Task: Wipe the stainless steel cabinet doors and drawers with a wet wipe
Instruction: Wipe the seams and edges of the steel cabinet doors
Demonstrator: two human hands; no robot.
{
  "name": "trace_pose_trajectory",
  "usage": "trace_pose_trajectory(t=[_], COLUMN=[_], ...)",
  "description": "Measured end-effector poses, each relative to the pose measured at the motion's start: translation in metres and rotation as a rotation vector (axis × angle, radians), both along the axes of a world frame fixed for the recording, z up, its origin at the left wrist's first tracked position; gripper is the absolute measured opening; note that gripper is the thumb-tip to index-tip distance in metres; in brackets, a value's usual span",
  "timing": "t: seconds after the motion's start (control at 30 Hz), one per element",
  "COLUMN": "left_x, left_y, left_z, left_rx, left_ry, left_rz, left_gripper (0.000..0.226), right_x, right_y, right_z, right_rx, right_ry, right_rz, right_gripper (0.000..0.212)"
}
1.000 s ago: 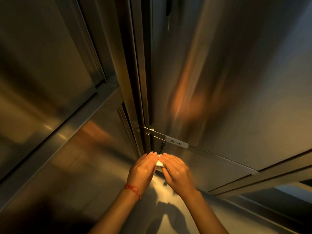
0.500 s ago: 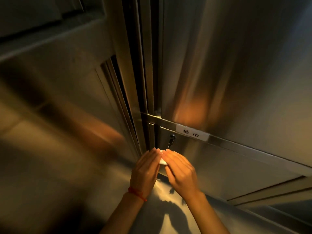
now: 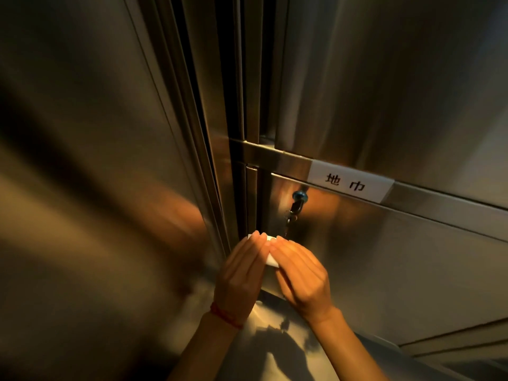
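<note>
A small folded white wet wipe point(image 3: 270, 258) sits between my two hands, low in the middle of the view. My left hand point(image 3: 242, 276), with a red cord at its wrist, and my right hand point(image 3: 301, 276) both hold the wipe with their fingertips together; most of the wipe is hidden by the fingers. Right behind them is a stainless steel lower door point(image 3: 384, 257) with a keyed lock point(image 3: 298, 198) and hanging keys. A taller steel door point(image 3: 384, 78) rises above it.
A white label with black characters point(image 3: 349, 182) is stuck on the horizontal rail between the two right doors. A large steel panel point(image 3: 82, 133) fills the left side, with dark vertical gaps point(image 3: 233, 78) between it and the right doors. A lit steel surface point(image 3: 275, 353) lies below my wrists.
The view has swung left and closer to the cabinet, so the label and lock look larger. My hands stay together on the wipe in almost the same pose.
</note>
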State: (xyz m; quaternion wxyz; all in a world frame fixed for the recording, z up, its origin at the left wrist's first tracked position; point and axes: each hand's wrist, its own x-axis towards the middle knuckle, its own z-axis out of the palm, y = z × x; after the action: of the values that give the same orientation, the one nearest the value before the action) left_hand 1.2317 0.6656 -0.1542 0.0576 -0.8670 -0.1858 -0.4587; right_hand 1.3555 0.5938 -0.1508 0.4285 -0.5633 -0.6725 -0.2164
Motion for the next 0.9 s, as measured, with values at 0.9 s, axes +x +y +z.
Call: trace_pose_trajectory(t=[0.9], left_x=[-0.001], left_y=[0.01], left_z=[-0.042], left_rx=[0.204], left_ry=[-0.1], left_rz=[0.075], left_gripper=[0.033], right_x=[0.037], right_y=[0.0], right_z=[-0.035], right_rx=[0.072], right_ry=[-0.56], right_rz=[-0.31], right_gripper=[0.03])
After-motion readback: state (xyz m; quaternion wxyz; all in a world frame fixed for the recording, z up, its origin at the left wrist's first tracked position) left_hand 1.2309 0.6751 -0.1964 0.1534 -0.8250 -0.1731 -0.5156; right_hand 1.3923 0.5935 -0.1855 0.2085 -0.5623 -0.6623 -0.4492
